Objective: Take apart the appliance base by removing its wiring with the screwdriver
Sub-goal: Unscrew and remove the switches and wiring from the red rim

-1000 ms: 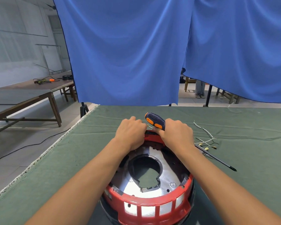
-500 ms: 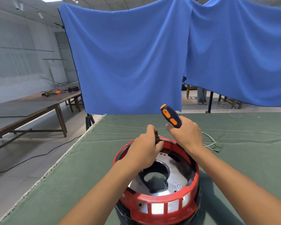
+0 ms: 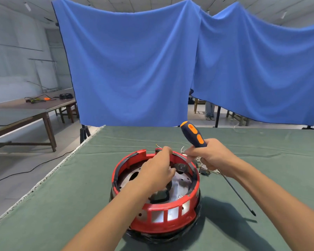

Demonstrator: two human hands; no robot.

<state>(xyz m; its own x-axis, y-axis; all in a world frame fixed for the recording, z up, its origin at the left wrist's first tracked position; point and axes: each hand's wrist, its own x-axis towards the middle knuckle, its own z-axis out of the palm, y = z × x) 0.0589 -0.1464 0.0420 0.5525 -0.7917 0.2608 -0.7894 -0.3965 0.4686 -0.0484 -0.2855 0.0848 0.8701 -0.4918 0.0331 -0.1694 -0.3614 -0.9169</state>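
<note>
Fingers of left hand (image 3: 157, 171) curled, reaching inside far rim of red appliance base (image 3: 155, 194); whether gripping anything cannot be told. Right hand (image 3: 209, 154) wrapped round screwdriver (image 3: 194, 134), blue-orange handle up, black shaft slanting down to green cloth-covered table (image 3: 62, 196). Loose wires (image 3: 202, 165) bunched just beside base's far right edge, under right hand. Small stamped mark on metal plate inside base, unreadable. Blue curtains (image 3: 130, 69) behind.
</note>
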